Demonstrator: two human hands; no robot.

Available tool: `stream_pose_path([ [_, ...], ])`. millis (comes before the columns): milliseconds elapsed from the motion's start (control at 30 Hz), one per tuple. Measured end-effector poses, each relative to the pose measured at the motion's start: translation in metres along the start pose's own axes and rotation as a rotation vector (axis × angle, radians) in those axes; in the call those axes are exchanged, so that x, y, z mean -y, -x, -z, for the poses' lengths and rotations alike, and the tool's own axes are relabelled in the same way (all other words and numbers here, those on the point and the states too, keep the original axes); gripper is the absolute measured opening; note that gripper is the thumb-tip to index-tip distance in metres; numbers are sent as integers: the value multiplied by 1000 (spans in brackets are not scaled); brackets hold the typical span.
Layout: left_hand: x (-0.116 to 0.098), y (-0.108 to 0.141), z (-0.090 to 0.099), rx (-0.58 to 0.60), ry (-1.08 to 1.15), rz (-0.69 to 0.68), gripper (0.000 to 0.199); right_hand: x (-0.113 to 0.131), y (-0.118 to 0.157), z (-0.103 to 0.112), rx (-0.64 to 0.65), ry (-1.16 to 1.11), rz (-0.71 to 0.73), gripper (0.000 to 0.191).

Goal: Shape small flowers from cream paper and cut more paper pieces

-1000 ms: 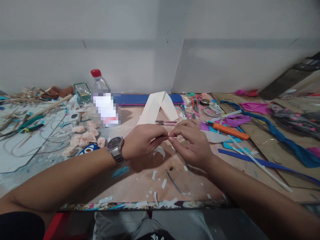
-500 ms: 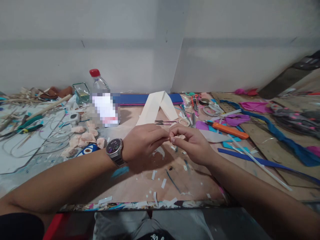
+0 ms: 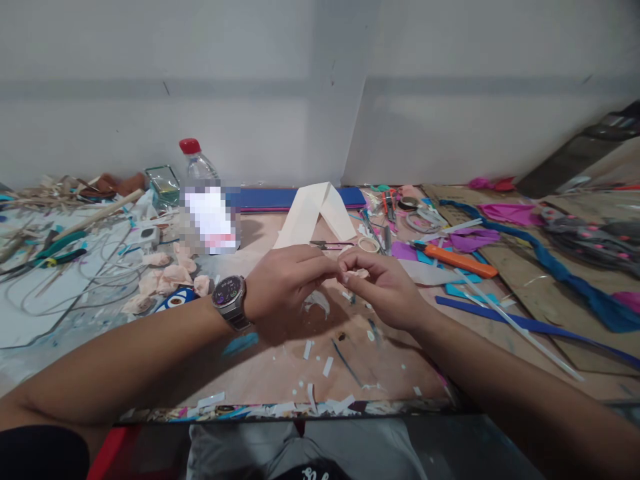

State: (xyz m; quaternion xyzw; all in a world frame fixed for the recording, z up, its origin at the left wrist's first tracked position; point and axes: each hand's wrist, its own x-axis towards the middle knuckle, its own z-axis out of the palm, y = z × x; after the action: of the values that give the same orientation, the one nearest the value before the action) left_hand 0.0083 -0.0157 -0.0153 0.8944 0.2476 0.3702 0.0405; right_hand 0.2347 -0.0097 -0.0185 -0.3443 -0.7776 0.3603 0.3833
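Over the middle of the table, a small crumpled piece of peach crepe paper is pinched between the thumb and fingers of my right hand. My left hand, with a watch on its wrist, is closed. Its fingertips meet those of the right hand at the paper's left end, and the fingers hide part of it. Just beyond the hands stands a folded cream paper strip. A pair of small scissors and a roll of tape lie behind the fingers.
Crumpled peach paper pieces and pliers lie left. A lit phone leans against a red-capped bottle. An orange utility knife, blue strips and cardboard lie right. Paper scraps litter the front.
My left fingertips have shifted slightly right, closer over the right hand's fingertips. The peach paper has turned a little in the grip. Everything else stays in place.
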Motion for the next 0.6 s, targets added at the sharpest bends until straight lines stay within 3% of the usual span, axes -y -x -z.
stream_pose_path([
  [133,-2,-2,1,-41,4,36,17,0,2,-2,-27,20,22,19],
  [233,-4,-4,2,-39,9,154,14,2,3,-2,-82,99,74,16],
  [367,-3,-5,3,15,17,265,29,1,3,-2,-137,273,192,14],
  [600,-1,-10,7,105,416,473,23,-4,1,-3,-172,576,432,10],
])
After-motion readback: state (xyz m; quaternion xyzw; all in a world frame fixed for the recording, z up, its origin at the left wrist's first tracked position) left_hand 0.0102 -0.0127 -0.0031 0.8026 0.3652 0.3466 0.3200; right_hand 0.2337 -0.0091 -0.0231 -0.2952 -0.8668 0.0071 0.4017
